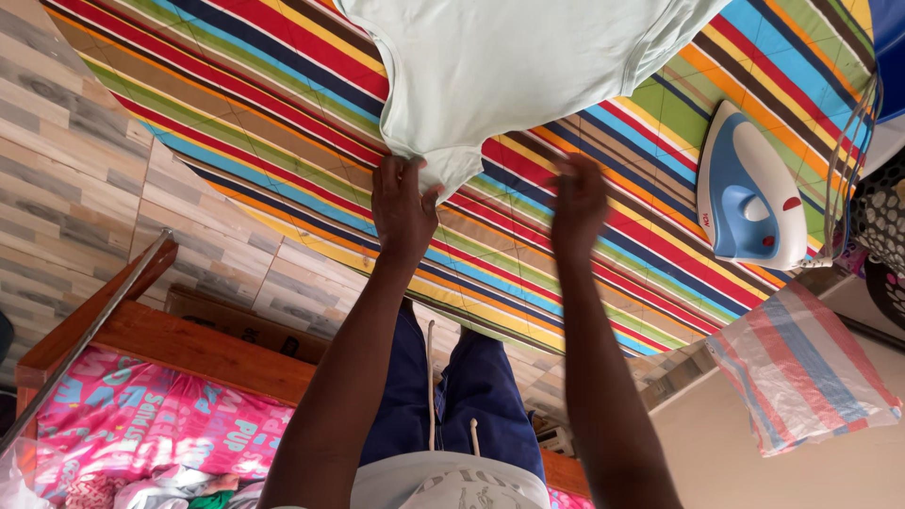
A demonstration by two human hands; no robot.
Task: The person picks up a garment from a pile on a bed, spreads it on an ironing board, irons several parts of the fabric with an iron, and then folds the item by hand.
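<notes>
A pale mint garment [528, 66] lies spread on a cloth with bright multicoloured stripes [283, 113] that covers a flat surface. My left hand [403, 212] pinches the garment's near edge, at a sleeve-like flap. My right hand [577, 203] hovers over the striped cloth just below the garment's edge. It is blurred by motion and nothing shows in it. A white and blue electric iron [749, 188] rests on the striped cloth to the right of my right hand.
The iron's cord [848, 132] runs along the right edge. A striped plastic bag [801, 368] hangs at lower right. At lower left, a wooden frame [189, 344] holds pink printed fabric [141, 424]. Grey and beige tiles [75, 170] fill the left.
</notes>
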